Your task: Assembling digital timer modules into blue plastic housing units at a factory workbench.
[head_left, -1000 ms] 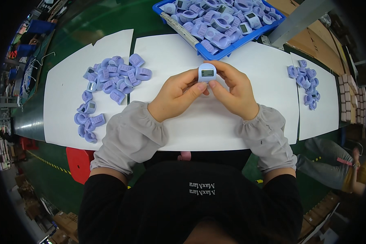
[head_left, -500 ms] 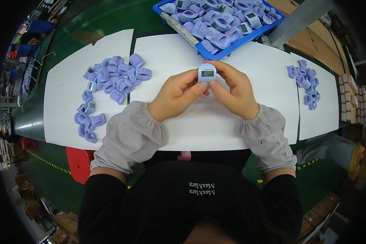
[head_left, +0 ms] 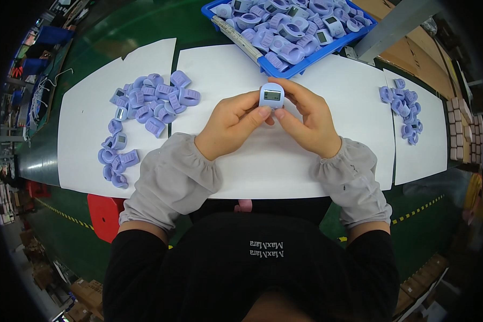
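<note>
Lavender gadget (head_left: 272, 96) sits gripped between the left hand (head_left: 229, 124) at eight o'clock and right hand (head_left: 310, 122) at four, thumbs inward. Rounded-topped, it shows a grey screen (head_left: 272, 95).

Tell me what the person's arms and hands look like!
The left hand and right hand are bare, without gloves. Baggy grey sleeve covers with gathered ends come next; the right cover has small dark marks. Black sleeves show higher up.

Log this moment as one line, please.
left hand: holding | right hand: holding | held: small round-topped lavender plastic display device | ahead: blue rectangular plastic tray, similar lavender devices inside
</note>
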Motion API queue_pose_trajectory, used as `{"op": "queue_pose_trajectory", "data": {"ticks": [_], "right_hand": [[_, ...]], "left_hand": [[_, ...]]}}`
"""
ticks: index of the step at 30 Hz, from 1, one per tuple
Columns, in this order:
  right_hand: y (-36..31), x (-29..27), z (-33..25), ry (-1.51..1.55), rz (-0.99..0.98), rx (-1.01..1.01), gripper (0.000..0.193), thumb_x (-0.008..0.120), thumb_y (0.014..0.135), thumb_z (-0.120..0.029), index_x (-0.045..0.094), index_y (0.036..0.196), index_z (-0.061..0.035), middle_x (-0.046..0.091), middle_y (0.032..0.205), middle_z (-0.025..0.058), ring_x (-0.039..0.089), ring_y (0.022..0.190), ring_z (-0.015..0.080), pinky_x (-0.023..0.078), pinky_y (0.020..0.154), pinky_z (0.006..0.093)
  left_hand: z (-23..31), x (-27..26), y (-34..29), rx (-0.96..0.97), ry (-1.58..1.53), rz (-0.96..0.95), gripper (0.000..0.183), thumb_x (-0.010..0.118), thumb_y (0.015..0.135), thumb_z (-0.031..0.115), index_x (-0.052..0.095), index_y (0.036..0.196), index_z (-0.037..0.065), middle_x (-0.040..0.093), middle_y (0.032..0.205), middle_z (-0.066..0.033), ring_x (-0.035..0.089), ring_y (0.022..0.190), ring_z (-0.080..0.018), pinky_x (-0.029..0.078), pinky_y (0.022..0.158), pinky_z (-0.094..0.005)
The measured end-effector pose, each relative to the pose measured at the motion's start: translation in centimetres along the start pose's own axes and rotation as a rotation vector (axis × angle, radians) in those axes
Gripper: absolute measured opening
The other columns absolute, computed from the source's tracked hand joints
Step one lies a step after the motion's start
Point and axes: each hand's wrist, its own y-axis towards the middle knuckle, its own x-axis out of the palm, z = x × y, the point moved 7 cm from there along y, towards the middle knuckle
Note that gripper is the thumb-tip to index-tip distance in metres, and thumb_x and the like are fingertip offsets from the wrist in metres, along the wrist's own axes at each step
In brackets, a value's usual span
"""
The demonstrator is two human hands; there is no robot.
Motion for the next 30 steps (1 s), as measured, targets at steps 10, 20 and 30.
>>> {"op": "queue_pose_trajectory", "data": {"ticks": [10,20,30], "right_hand": [[0.1,0.3,0.0,-0.01,-0.054,-0.03,0.056,0.056,0.082,-0.002,0.04,0.135,0.0058,0.052,0.13,0.0184,0.049,0.123,0.0259,0.034,0.106,0.0369],[0.1,0.6,-0.2,0.008,-0.076,-0.017,0.058,0.055,0.081,-0.001,0.039,0.136,0.0055,0.049,0.132,0.0184,0.048,0.124,0.0271,0.034,0.106,0.038],[-0.5,-0.1,0.8,0.189,0.032,0.149,0.049,0.065,0.083,-0.008,0.048,0.128,0.0037,0.057,0.119,0.0122,0.055,0.111,0.0209,0.042,0.096,0.0332]], "left_hand": [[-0.2,-0.6,-0.1,0.08,0.02,0.188,0.031,0.061,0.089,0.014,0.057,0.115,-0.002,0.064,0.099,-0.0072,0.06,0.09,-0.0137,0.047,0.082,-0.0274],[0.3,-0.6,-0.2,0.107,-0.037,0.201,0.025,0.061,0.089,0.014,0.059,0.108,-0.001,0.066,0.098,-0.0076,0.061,0.09,-0.0141,0.048,0.082,-0.0281],[2.9,0.8,0.5,0.153,0.295,0.095,0.029,0.062,0.085,0.009,0.057,0.112,-0.001,0.066,0.097,-0.012,0.064,0.087,-0.0198,0.051,0.078,-0.0307]]}}
